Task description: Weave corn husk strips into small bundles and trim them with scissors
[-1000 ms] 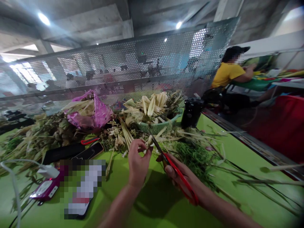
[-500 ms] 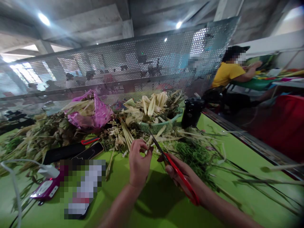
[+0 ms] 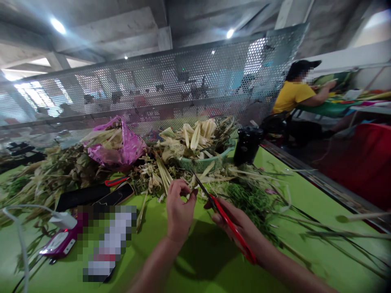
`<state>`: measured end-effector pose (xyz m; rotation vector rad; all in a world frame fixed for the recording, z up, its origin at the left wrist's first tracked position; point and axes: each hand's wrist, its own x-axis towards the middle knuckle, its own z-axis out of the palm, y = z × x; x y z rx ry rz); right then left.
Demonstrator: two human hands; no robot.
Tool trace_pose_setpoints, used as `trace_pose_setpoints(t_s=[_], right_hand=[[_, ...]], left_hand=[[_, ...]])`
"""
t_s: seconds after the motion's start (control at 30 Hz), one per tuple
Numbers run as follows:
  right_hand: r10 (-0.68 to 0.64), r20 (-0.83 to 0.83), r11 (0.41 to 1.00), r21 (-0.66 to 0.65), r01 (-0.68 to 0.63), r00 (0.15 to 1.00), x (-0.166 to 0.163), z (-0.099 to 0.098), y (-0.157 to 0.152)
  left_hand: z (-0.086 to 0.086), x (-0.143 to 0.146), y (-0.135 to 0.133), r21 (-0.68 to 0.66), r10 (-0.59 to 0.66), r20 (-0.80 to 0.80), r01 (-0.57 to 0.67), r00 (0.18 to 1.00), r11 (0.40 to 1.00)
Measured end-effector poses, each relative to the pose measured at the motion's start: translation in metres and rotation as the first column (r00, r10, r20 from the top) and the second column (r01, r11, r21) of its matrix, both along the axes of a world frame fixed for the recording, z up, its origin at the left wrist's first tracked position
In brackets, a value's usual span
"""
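Observation:
My right hand (image 3: 229, 221) is closed on red-handled scissors (image 3: 233, 230), whose dark blades point up and to the left. The blade tips reach just right of my left hand (image 3: 180, 207). Its thumb and fingers are pinched on a small pale piece of dried husk (image 3: 193, 185), mostly covered by the fingers. Just beyond my hands, dried husks and leaf scraps (image 3: 154, 179) lie on the green table (image 3: 201, 256). A green basket (image 3: 210, 163) behind them is heaped with pale husks (image 3: 197, 136).
A pink plastic bag (image 3: 130, 148) of husks, a black cup (image 3: 246, 144) and shredded green fibre (image 3: 249, 199) surround the work area. Left lie a red-handled tool (image 3: 117, 181), dark phones (image 3: 114, 197) and a purple power strip (image 3: 59, 243). A person in yellow (image 3: 291, 97) sits at right.
Very little differs. My right hand and the scissors have shifted slightly, with the blade tips a touch further left. My left hand keeps its pinch in nearly the same place.

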<state>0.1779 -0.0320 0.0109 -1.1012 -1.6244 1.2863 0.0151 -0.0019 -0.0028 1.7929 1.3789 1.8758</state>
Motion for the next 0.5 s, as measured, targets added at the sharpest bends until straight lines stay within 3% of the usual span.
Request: trace_pose_setpoints(t_s=[0.13,0.27,0.37,0.5], right_hand=[[-0.010,0.036,1.000,0.030,0.009,0.999,-0.001,0.004,0.004],[-0.036,0.049,0.999,0.026,0.035,0.998,0.003,0.004,0.004],[-0.056,0.060,0.998,0.012,0.056,0.997,0.007,0.002,0.001],[-0.013,0.081,1.000,-0.018,0.015,0.997,0.011,-0.002,0.000]], left_hand=[[-0.002,0.000,0.001,-0.036,-0.013,0.079,0.016,0.997,0.999],[-0.004,-0.005,0.006,-0.169,-0.022,0.324,0.080,0.946,0.982],[-0.003,-0.012,0.010,-0.239,-0.019,0.594,0.199,0.805,0.950],[0.002,-0.019,0.011,-0.161,-0.083,0.801,0.347,0.593,0.924]])
